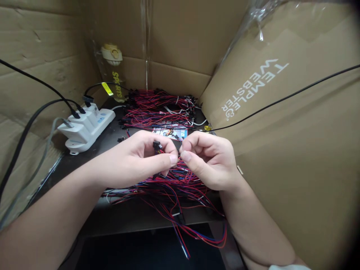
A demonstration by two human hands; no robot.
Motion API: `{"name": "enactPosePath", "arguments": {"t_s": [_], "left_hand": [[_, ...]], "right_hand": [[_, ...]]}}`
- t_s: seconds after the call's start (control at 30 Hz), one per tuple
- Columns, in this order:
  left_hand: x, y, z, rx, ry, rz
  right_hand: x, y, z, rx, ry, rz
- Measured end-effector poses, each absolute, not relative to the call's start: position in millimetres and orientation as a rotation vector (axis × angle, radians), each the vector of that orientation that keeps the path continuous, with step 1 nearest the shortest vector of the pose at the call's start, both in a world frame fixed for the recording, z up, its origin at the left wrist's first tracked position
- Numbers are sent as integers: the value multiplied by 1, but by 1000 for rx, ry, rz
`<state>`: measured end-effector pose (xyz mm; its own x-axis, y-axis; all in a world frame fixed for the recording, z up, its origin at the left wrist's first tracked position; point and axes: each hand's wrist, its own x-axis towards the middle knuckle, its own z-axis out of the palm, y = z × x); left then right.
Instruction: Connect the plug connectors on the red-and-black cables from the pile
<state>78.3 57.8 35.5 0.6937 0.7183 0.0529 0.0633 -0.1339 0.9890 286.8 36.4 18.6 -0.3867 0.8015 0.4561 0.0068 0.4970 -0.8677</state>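
Observation:
My left hand (pixel 152 155) is closed, with thumb and forefinger pinched together. A black connector (pixel 156 145) with thin coloured wires shows inside its curl. My right hand (pixel 210 157) is pinched too, its fingertips almost touching the left ones; whatever lies between them is too small to make out. Under both hands spreads a loose pile of red, blue and black wires (pixel 168 187). Some of these wires hang over the front edge of the dark table, with pale ends showing.
Two bundles of wires (pixel 160 118) lie farther back, by a printed card (pixel 171 132). A white power strip (pixel 87 127) with plugged-in cables stands left, near a bottle (pixel 112 71). Cardboard walls (pixel 267 112) enclose the table; a black cable (pixel 281 99) crosses on the right.

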Motion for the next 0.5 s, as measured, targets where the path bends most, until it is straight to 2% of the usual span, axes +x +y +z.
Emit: {"name": "enactPosePath", "arguments": {"t_s": [0.5], "left_hand": [[78,53,35,1834,619,749]], "right_hand": [[285,31,20,-745,-1729,971]]}}
